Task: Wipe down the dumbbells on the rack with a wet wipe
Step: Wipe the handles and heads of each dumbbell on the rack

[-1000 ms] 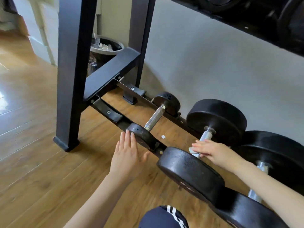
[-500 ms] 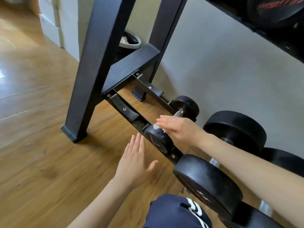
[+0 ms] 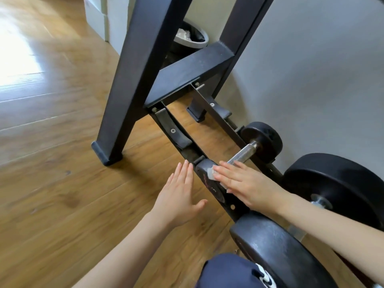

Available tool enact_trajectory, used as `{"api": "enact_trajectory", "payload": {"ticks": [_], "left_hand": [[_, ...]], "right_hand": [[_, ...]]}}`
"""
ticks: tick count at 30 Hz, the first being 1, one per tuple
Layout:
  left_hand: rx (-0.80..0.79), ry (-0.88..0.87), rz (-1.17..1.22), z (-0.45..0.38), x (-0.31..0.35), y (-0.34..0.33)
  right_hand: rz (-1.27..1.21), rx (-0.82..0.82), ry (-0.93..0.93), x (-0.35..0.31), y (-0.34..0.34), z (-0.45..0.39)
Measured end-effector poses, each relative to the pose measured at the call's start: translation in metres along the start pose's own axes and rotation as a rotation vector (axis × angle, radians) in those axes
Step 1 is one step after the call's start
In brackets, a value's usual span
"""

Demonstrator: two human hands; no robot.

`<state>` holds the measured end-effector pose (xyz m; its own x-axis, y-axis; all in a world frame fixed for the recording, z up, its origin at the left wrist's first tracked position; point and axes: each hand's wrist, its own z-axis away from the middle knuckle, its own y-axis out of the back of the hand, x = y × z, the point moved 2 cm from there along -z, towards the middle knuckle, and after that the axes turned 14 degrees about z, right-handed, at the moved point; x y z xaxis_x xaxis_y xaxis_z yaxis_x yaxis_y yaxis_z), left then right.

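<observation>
Wooden plank floor [image 3: 52, 163], far left: glossy, brightly lit by glare at the upper left corner; pale cabinet or wall base [image 3: 97, 19] at top.

Rack upright [image 3: 133, 80], black steel, angled, foot resting on the floor; crossbar joining a second upright nearer the wall. Grey bin [image 3: 191, 37] visible behind, between the uprights, with crumpled pale matter inside.

Left hand [image 3: 178, 196]: flat, fingers straight and close together, thumb spread, holding nothing; held just beside the outer face of the small dumbbell's near head, fingertips close to the front rail. Contact not certain. Probably placed there to steady the weight against the push of the wiping hand.

Lower rack rail [image 3: 230, 204], running diagonally toward the viewer, with rubber cradles bolted on.

Small dumbbell [image 3: 243, 154]: seated across the two low rails, knurled steel handle bare, far head near the wall.

Wet wipe [image 3: 211, 173]: small, white, folded, pressed onto the top of the near head.

Right hand [image 3: 245, 183]: fingers extended and together, lying flat over the wipe, pressing rather than pinching; flat palm likely chosen to cover the rounded head.

Larger dumbbell [image 3: 280, 256], next along the rail, right and nearer; its far head [image 3: 336, 183] close to the wall.

Grey wall [image 3: 311, 69], plain, right side. Dark navy garment with white stripes [image 3: 234, 273] at bottom edge.
</observation>
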<state>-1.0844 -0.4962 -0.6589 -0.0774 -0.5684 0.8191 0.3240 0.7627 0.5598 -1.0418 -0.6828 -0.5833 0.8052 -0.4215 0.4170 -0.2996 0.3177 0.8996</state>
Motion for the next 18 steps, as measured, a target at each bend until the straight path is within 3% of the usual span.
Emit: {"api": "enact_trajectory", "payload": {"ticks": [4,10,18], "left_hand": [[-0.028,-0.083,0.03,-0.006,0.003,-0.007],[-0.041,-0.162,0.057,-0.012,0.009,-0.013],[-0.104,-0.074,0.21,-0.019,0.018,-0.008]], "right_hand": [[-0.085,0.035,-0.054,-0.003,-0.003,-0.027],[-0.072,0.091,0.213,0.012,-0.016,0.028],[-0.156,0.241,0.068,0.004,-0.029,0.008]]}}
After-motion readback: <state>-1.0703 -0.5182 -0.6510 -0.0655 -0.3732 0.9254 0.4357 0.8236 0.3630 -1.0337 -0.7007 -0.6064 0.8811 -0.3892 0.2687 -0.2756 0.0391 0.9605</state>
